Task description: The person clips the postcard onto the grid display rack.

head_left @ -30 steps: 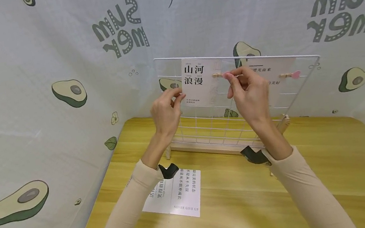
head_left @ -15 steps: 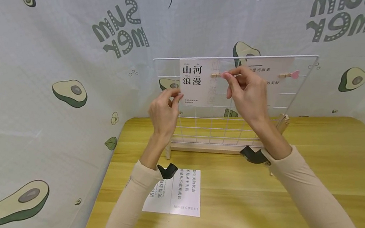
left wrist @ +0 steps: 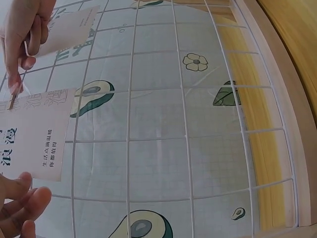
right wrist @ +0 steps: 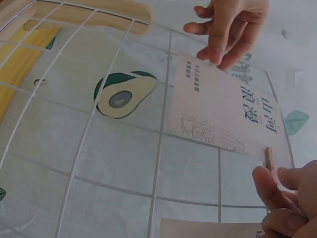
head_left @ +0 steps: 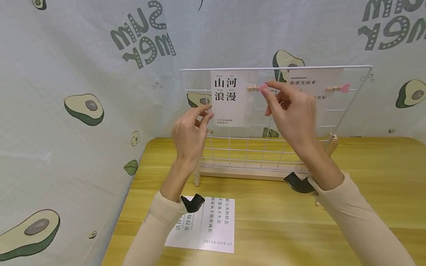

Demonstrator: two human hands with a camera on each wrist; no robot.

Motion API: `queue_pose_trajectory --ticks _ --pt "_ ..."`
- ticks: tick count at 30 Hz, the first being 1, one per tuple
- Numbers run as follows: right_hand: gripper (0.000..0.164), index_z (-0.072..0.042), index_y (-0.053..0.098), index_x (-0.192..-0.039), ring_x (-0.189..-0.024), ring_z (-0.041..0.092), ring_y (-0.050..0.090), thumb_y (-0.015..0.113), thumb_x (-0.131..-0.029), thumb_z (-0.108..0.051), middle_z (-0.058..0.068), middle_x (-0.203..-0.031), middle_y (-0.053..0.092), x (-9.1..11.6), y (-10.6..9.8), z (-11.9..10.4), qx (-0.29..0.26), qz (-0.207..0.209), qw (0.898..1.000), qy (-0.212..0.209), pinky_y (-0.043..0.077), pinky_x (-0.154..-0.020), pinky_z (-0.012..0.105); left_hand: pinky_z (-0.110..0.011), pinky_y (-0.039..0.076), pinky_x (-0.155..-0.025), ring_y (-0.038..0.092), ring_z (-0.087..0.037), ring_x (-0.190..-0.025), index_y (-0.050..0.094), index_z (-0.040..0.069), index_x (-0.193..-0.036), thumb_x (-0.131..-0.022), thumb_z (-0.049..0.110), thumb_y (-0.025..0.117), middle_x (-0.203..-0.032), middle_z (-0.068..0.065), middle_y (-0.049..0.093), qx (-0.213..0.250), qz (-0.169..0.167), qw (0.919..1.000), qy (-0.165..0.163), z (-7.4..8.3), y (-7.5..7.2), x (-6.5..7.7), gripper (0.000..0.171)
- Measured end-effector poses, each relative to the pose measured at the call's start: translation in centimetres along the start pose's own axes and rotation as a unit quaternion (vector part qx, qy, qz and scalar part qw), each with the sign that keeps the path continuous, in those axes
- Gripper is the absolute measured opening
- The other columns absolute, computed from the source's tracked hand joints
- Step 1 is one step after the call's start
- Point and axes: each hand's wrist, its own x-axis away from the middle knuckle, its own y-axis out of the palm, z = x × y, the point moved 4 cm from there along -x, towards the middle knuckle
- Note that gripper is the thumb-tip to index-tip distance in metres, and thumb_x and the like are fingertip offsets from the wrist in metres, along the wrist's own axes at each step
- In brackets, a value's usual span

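A white card with large black Chinese characters hangs upright against the white wire grid. My left hand pinches the card's left edge between thumb and index finger; in the right wrist view those fingertips meet that edge. At the card's right side, my right hand pinches the pink end of a small wooden clothespin. The clothespin's wooden tip lies over the card's right part. Whether it bites a wire behind the card cannot be seen.
Another card hangs on the grid at the right, under a clothespin with a pink heart. Two printed cards lie on the wooden table. A wooden base carries the grid. An avocado-print cloth hangs behind.
Both hands stay at the grid. The card and clothespin slid slightly left, and the left hand went with them; since then they have barely moved. The view has shifted a little.
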Motion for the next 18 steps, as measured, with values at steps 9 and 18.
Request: queue_pose_trajectory --ticks 9,18 --pt "0.031 -0.007 0.076 -0.124 -0.047 -0.002 0.024 0.078 -0.093 -0.010 0.019 -0.070 0.073 1.8 -1.5 -0.4 -0.014 0.056 0.996 -0.064 0.017 -0.050 0.015 -0.025 0.042 -0.052 0.073 -0.022 -0.065 0.079 0.005 -0.111 -0.088 0.013 0.082 -0.091 -0.009 0.077 -0.002 0.005 0.9999 0.012 0.1 -1.6 1.2 0.025" --pt "0.039 -0.003 0.077 -0.119 -0.051 -0.003 0.024 0.083 -0.082 0.004 0.017 -0.070 0.071 6.0 -2.9 1.1 -0.005 0.033 0.996 -0.083 0.018 -0.052 0.013 -0.019 0.029 -0.049 0.072 -0.020 -0.064 0.080 0.006 -0.110 -0.084 0.014 0.085 -0.096 -0.009 0.077 -0.006 0.003 0.9998 0.020 0.0 -3.4 4.5 0.027"
